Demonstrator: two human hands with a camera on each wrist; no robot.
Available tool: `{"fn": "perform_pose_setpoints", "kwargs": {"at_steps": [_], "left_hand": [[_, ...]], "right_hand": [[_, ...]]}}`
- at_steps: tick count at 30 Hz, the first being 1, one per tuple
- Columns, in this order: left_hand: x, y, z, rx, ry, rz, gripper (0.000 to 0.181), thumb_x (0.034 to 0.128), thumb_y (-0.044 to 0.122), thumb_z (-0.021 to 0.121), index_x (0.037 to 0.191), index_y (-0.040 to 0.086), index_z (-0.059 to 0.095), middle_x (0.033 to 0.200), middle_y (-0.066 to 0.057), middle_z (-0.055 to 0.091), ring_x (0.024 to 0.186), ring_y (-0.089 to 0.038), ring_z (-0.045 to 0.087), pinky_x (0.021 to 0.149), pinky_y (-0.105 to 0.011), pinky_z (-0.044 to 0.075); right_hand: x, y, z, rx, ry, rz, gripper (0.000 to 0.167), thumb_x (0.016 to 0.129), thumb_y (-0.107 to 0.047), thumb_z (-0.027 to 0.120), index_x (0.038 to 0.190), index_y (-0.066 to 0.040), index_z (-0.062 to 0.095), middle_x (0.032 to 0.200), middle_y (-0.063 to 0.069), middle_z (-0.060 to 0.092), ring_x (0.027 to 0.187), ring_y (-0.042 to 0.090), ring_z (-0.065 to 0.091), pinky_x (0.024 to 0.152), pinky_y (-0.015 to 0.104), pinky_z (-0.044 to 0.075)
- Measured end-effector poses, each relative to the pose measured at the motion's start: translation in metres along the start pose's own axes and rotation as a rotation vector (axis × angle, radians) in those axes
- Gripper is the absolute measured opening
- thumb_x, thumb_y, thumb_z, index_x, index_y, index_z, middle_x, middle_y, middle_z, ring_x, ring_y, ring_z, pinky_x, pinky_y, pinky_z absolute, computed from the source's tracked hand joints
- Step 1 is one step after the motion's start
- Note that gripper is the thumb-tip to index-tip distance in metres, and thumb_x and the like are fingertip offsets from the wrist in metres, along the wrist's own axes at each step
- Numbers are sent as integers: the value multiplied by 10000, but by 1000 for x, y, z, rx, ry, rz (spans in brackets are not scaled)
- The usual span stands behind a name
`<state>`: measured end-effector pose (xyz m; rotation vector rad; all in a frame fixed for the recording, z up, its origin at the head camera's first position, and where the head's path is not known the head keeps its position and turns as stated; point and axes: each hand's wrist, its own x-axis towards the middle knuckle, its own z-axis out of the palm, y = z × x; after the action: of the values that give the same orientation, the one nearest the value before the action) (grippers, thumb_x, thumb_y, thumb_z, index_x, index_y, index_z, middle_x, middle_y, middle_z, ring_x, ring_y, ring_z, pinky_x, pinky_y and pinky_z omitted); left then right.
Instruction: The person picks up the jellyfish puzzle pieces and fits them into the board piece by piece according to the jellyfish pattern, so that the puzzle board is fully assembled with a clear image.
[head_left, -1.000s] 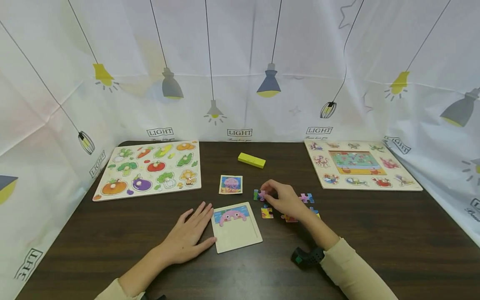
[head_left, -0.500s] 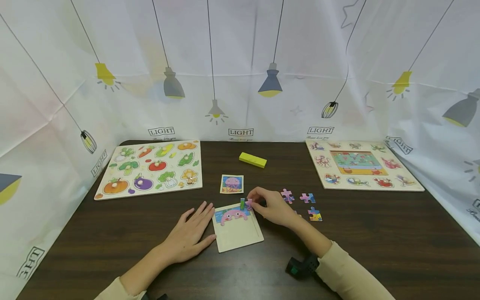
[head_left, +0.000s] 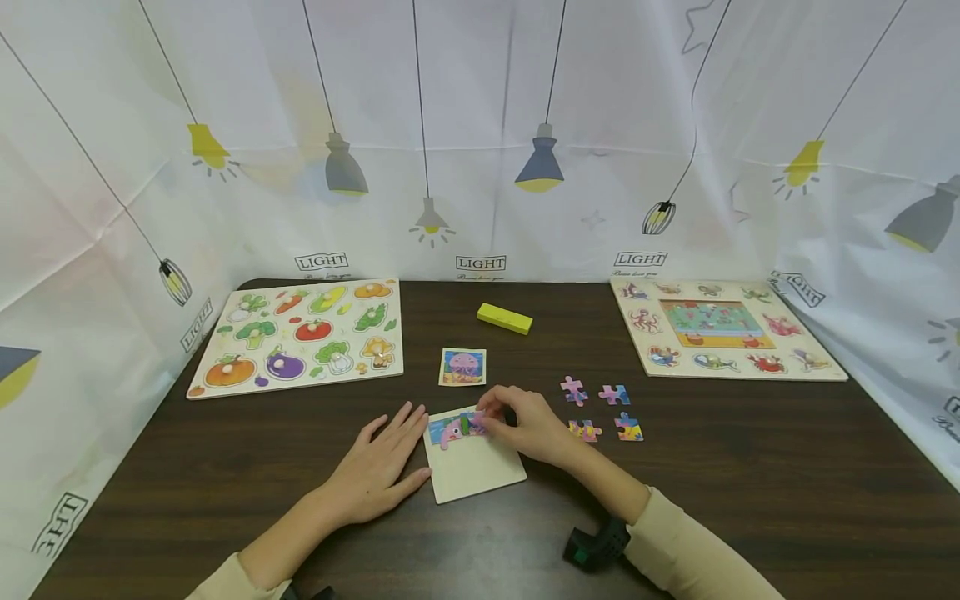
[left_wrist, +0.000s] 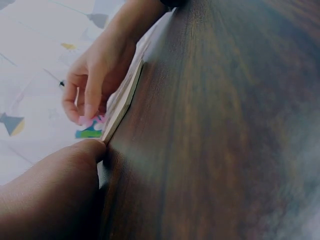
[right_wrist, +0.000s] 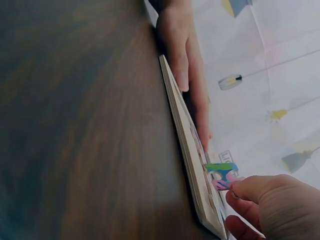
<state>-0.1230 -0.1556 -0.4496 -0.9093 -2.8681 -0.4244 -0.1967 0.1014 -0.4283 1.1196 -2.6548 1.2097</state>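
The right hand (head_left: pixel 528 427) pinches a small pink, green and blue jigsaw piece (right_wrist: pixel 225 169) between thumb and fingers over the upper right part of a square, pale wooden tray (head_left: pixel 476 475), while the left hand (head_left: pixel 382 475) lies palm down with straight fingers, its thumb touching the tray's left edge. Since the piece is tilted up from the tray, it is probably best to level it, match its outline before pressing lightly, and brace the tray against sliding.
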Motion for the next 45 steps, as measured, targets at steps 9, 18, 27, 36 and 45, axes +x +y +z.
{"fn": "perform_pose_setpoints", "kwargs": {"at_steps": [9,18,27,36,45], "left_hand": [[0,0,1,-4,1,-2,681,955,492,348,1458,54,208,1510,-76,180,1386,-210,108,1061,-485,122],[0,-1,1,1,6,-1,680,955,499,339,1456,56,219,1508,-73,188,1385,-208,109,1059,-491,132],[0,-1,1,-1,4,0,674,956,493,343,1455,55,226,1507,-72,190,1384,-216,119,1058,-491,133],[0,0,-1,-15,0,-3,674,954,488,359,1455,57,226,1506,-76,192,1385,-211,107,1057,-495,129],[0,0,0,-5,26,13,667,949,467,400,1441,37,266,1493,-94,232,1376,-240,158,1043,-505,160]], "right_hand": [[0,-7,7,-9,66,-1,91,838,-174,681,910,-148,632,759,-101,569,702,69,516,636,314,453],[-1,-16,17,30,77,23,120,836,-216,684,930,-160,634,744,-118,585,686,62,520,588,243,413],[-3,-25,28,67,18,10,108,843,-235,674,937,-184,656,791,-122,575,770,81,504,672,246,435],[-4,-28,32,-31,29,4,96,823,-263,695,906,-217,705,752,-185,550,783,74,441,694,274,354],[-5,-28,36,-132,47,-30,73,780,-210,735,835,-220,690,720,-202,553,814,70,411,695,301,292]]}}
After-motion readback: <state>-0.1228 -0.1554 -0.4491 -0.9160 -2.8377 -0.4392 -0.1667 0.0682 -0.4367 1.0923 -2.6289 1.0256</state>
